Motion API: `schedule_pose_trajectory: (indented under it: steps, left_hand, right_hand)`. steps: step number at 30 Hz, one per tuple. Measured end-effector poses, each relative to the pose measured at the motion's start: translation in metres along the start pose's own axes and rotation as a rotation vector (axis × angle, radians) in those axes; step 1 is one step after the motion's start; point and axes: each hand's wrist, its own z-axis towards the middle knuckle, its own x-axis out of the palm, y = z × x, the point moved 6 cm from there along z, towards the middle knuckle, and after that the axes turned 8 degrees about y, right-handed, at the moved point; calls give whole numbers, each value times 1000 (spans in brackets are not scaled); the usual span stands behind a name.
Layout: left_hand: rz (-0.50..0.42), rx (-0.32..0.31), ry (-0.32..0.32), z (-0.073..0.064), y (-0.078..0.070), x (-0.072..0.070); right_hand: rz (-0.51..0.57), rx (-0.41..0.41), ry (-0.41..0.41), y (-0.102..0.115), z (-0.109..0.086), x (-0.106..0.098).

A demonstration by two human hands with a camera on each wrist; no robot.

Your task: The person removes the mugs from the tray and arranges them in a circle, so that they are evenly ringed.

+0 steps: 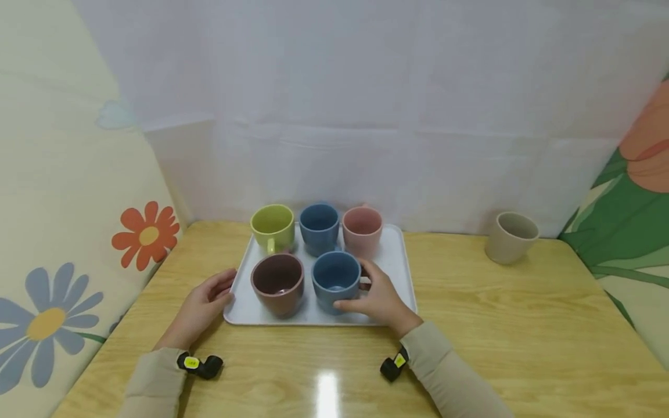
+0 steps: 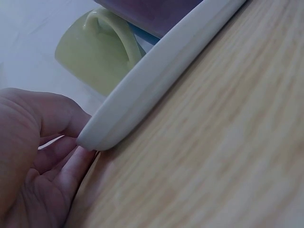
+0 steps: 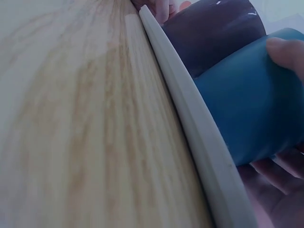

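Observation:
My right hand [image 1: 384,296] holds the front blue cup [image 1: 334,290], thumb on its near side and fingers round its handle side. The right wrist view shows the thumb [image 3: 287,53] against the blue wall and fingers below. My left hand [image 1: 201,302] grips the left rim of the white tray [image 1: 399,284]; in the left wrist view its fingertips meet at the tray's edge [image 2: 102,135]. Left of the held cup stands a brown cup [image 1: 278,290]. Behind them on the tray are a green cup [image 1: 274,226], another blue cup [image 1: 319,229] and a pink cup [image 1: 362,232].
A beige cup [image 1: 509,241] stands alone at the back right of the wooden table [image 1: 470,313]. A white cloth [image 1: 334,116] hangs behind the tray. Flowered cloths [image 1: 68,232] flank the table on both sides.

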Motion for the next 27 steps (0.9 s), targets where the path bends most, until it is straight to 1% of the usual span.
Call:
schedule_pose_trajectory:
  steps: [3,7,17,27]
  left_hand:
    - [14,0,-1,-1,0,-1]
    - [21,-1,-1,-2,-1,-2]
    - [26,-20,-4,-1,1,-1]
    - [17,-15,-5,-2,-1,-1]
  right_hand:
    - [-8,-2,-11,-3,0,-4]
    - [-29,-25,-17,-2,0,-9]
    - [-36,-172,-38,8,-5,-24]
    - [-29,-247,-97,21,-11,-47]
